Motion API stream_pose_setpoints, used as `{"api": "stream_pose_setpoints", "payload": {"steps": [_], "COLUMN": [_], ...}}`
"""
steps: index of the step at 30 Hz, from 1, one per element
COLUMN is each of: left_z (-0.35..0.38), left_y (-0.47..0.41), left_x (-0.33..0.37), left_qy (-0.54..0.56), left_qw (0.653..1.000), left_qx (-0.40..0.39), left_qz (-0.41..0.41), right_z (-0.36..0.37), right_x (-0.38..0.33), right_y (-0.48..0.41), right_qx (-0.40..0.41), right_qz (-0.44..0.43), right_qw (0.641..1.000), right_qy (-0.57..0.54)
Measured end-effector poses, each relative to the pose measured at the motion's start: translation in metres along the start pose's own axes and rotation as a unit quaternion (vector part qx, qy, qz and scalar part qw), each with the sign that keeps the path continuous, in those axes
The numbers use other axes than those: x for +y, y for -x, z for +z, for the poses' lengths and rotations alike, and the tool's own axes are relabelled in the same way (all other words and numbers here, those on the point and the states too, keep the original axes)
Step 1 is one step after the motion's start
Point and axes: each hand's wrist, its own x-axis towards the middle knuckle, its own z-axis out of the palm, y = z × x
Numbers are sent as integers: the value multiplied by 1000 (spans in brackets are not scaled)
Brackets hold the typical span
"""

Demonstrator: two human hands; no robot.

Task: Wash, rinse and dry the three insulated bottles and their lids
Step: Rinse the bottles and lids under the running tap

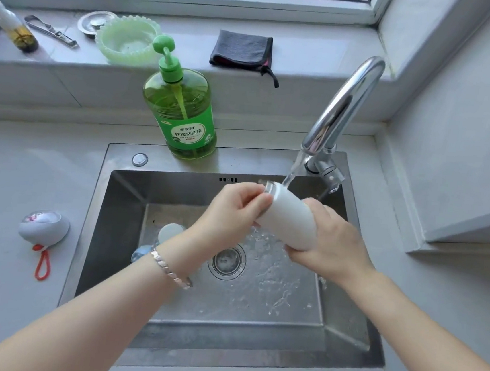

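Note:
A white insulated bottle lies tilted over the steel sink, its metal mouth up and to the left under the running water. My right hand grips the bottle's lower end. My left hand has its fingers curled at the neck just below the mouth. A pale round lid and a bluish object lie in the sink's left part, partly hidden by my left forearm. A grey egg-shaped lid with a red loop sits on the counter to the left.
The chrome faucet arches over the sink with water flowing. A green dish soap bottle stands on the sink's back rim. On the windowsill lie a dark folded cloth, a green dish, a strainer, tongs and a small bottle.

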Motion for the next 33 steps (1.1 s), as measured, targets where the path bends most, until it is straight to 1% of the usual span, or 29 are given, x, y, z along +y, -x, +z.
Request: {"api": "stream_pose_setpoints", "payload": {"steps": [2, 4, 6, 7, 9, 11, 12, 13, 14, 16, 18, 19, 20, 21, 22, 23, 24, 25, 27, 29, 31, 32, 33], "left_z": [-2, -5, -2, 3, 17, 27, 28, 26, 22, 11, -1, -7, -13, -18, -21, -21, -17, -12, 0, 5, 0, -4, -9], "left_y": [1, 3, 3, 3, 1, -1, -3, -5, -7, -10, -13, -14, -16, -19, -20, -19, -17, -15, -17, -22, -28, -29, -29], "left_x": [-5, -13, -20, -21, -18, -11, -11, -11, -13, -21, -23, -25, -27, -27, -28, -24, -20, -15, -7, 2, 5, 4, 3], "left_qy": [-27, -65, -90, -87, -73, -41, -26, -27, -51, -132, -183, -207, -233, -258, -272, -276, -279, -284, -290, -256, -178, -140, -115], "left_qw": [997, 989, 988, 991, 994, 993, 992, 991, 993, 988, 971, 956, 936, 917, 907, 907, 916, 932, 955, 961, 954, 952, 954], "left_qx": [-33, -45, -30, -8, 59, 112, 122, 122, 105, 37, -18, -36, -43, -45, -42, -34, -19, -4, -3, -27, -54, -56, -49], "left_qz": [70, 124, 124, 105, 63, 1, -31, -45, -26, 67, 150, 203, 260, 300, 320, 318, 286, 225, 57, -101, -234, -266, -274], "right_z": [-8, -14, -13, -9, 0, 6, 6, 5, 3, -3, -12, -15, -18, -19, -21, -21, -20, -20, -18, -13, -3, 2, 6], "right_x": [6, 11, 11, 8, 2, -1, -1, -1, -1, -2, -5, -6, -5, -4, -3, -2, -2, -3, -4, -8, -8, -7, -7], "right_y": [4, 7, 10, 11, 11, 8, 6, 5, 5, 7, 8, 8, 8, 7, 5, 4, 3, 2, -3, -5, -8, -10, -12], "right_qx": [-53, -94, -108, -104, -75, -29, -14, -5, -5, -19, -50, -70, -89, -108, -124, -130, -127, -116, -82, -37, 32, 62, 86], "right_qz": [40, 74, 81, 79, 59, 34, 29, 26, 25, 13, 0, -4, -1, 7, 18, 28, 36, 38, 22, -3, -50, -79, -102], "right_qw": [993, 975, 968, 972, 990, 999, 999, 999, 999, 999, 999, 997, 994, 987, 980, 973, 971, 976, 994, 998, 991, 983, 978], "right_qy": [-95, -188, -212, -196, -104, -18, 9, 29, 40, 35, -1, -30, -69, -115, -157, -187, -198, -182, -69, 42, 124, 154, 159]}}
